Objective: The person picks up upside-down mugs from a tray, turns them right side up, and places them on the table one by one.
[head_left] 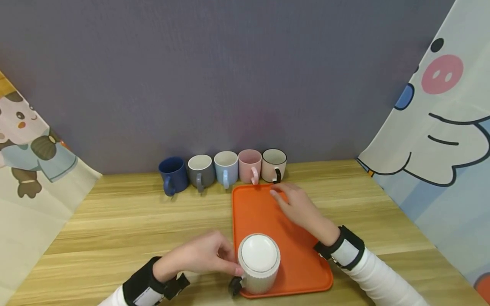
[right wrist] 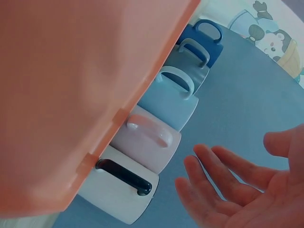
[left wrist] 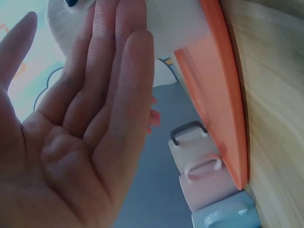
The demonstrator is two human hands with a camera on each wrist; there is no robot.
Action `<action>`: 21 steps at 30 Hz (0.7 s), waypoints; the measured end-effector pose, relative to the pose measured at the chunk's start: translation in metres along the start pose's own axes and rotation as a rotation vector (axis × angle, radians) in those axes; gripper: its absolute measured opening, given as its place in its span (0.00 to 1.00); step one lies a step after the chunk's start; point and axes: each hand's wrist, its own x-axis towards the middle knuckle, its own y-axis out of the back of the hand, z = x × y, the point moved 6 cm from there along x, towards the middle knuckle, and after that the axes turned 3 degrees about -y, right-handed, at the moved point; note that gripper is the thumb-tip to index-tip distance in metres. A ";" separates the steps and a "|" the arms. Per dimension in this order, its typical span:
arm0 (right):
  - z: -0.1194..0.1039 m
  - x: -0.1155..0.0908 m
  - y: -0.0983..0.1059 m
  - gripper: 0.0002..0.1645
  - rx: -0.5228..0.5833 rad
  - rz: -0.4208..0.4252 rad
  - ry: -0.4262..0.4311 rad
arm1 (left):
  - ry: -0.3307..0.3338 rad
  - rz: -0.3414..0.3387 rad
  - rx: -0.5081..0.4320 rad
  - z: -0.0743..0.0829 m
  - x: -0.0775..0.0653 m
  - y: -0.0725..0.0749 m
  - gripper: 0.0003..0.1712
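Note:
A white ribbed vessel [head_left: 259, 257] stands near the front of the orange tray [head_left: 302, 272], showing a flat round white top and a black part at its lower left. My left hand [head_left: 208, 253] is beside it, fingertips against or very close to its side; the left wrist view shows these fingers [left wrist: 102, 71] extended and the thumb apart. Over the tray's far end reaches my right hand [head_left: 300, 206], fingers loosely extended and holding nothing. It is nearest to the white mug [head_left: 273, 163] with the black rim and handle.
Left of that mug, a pink mug [head_left: 249, 163], a light blue mug [head_left: 226, 168], a grey mug [head_left: 201, 174] and a dark blue mug [head_left: 174, 174] line up along the grey backdrop [head_left: 214, 85]. Patterned cloths [head_left: 440, 140] flank the wooden table [head_left: 153, 221].

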 end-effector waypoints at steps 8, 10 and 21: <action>-0.006 0.000 -0.005 0.19 -0.005 0.009 0.043 | 0.030 0.077 0.016 0.006 0.000 -0.005 0.20; -0.008 0.000 -0.006 0.19 -0.004 0.005 0.045 | 0.044 0.106 0.009 0.006 0.000 -0.006 0.20; -0.011 0.000 -0.009 0.18 -0.006 0.000 0.046 | 0.105 0.164 -0.057 0.003 0.000 -0.014 0.17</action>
